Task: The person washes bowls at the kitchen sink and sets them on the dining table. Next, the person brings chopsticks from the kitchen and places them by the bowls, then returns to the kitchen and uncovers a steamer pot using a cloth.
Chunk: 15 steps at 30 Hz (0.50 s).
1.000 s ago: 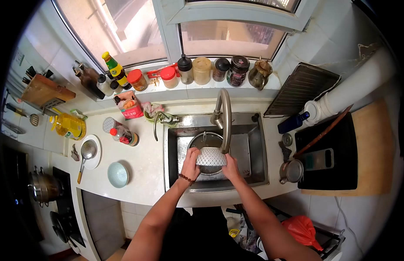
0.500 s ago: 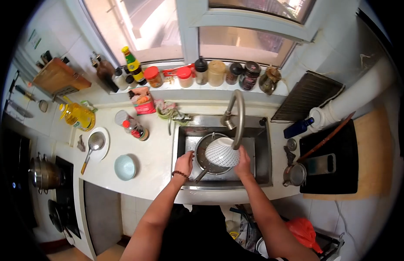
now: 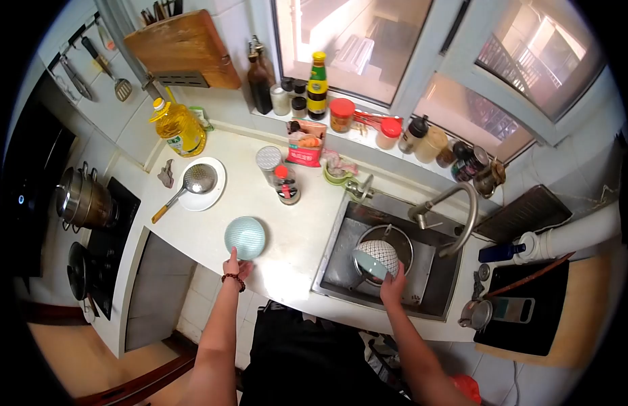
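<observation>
My left hand is at the near edge of a light blue ribbed bowl on the counter, thumb at the rim and the other fingers curled beneath. Over the sink, my right hand grips a white bowl with a dark grid pattern, tilted so its pale inside shows. Below that bowl sits a round metal strainer, partly hidden by it. The curved faucet arches above the sink's right side.
Left of the blue bowl, a skimmer lies on a white plate. A sauce bottle and a tall can stand behind. An oil jug is by the wall. A dark board lies right of the sink.
My left hand has moved left from the sink to the light blue bowl. The patterned bowl, still in my right hand, has tipped toward me. The view has turned left.
</observation>
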Motion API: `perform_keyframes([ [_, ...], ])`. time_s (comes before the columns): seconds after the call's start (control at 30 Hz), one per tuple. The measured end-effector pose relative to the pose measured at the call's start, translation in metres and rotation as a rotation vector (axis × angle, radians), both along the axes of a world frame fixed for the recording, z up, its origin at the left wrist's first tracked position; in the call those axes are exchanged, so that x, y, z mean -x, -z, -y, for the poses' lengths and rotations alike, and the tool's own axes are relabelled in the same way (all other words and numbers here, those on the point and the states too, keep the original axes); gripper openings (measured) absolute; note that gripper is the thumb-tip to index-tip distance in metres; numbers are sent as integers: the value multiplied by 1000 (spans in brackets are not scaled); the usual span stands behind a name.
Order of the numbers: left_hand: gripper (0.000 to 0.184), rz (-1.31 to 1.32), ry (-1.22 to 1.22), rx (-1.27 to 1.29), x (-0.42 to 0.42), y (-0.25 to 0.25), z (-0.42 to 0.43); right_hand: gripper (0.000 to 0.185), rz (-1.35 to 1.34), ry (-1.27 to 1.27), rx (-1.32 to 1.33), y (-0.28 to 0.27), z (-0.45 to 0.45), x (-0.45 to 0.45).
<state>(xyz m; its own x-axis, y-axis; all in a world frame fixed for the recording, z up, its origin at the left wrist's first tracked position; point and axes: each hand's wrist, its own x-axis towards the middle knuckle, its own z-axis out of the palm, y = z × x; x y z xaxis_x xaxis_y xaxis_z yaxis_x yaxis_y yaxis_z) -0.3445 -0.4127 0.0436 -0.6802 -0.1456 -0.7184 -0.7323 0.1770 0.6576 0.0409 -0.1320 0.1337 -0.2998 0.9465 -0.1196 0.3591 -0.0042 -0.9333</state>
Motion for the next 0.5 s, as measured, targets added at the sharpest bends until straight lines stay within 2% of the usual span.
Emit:
perform_keyframes([
  [0.07, 52, 220, -18, -513, 19, 2, 1, 43, 9, 57, 45, 40, 10, 12],
  [0.1, 52, 229, -13, -527, 28, 6, 0, 39, 13, 85, 68, 61, 15, 17],
  [0.17, 52, 271, 131, -542, 34, 16, 0, 44, -241, 222, 591, 22, 43, 50],
  [0.2, 45, 266, 117, -454, 35, 1, -8, 44, -233, 230, 577, 31, 51, 56],
  [0.27, 49, -90, 318, -285, 32, -15, -16, 40, -114, 118, 263, 58, 64, 71],
  [0.3, 49, -279, 426, -155, 31, -24, -11, 40, -101, 132, 263, 48, 71, 81],
  [0.33, 49, -262, 438, -158, 37, -17, -9, 37, 47, 9, -36, 19, 74, 101],
  [0.37, 45, -378, 550, -74, 42, -9, -8, 35, 200, -120, -328, -6, 75, 116],
  [0.4, 42, -497, 672, 12, 48, -5, -6, 38, 174, -83, -247, -20, 79, 125],
  [0.43, 42, -488, 701, 6, 50, -17, -10, 41, 143, -38, -173, -32, 80, 132],
  [0.47, 41, -517, 763, -37, 46, -39, -25, 40, -35, 75, 62, -42, 81, 136],
  [0.5, 39, -549, 823, -86, 38, -54, -42, 37, 83, 96, -90, -69, 84, 140],
])
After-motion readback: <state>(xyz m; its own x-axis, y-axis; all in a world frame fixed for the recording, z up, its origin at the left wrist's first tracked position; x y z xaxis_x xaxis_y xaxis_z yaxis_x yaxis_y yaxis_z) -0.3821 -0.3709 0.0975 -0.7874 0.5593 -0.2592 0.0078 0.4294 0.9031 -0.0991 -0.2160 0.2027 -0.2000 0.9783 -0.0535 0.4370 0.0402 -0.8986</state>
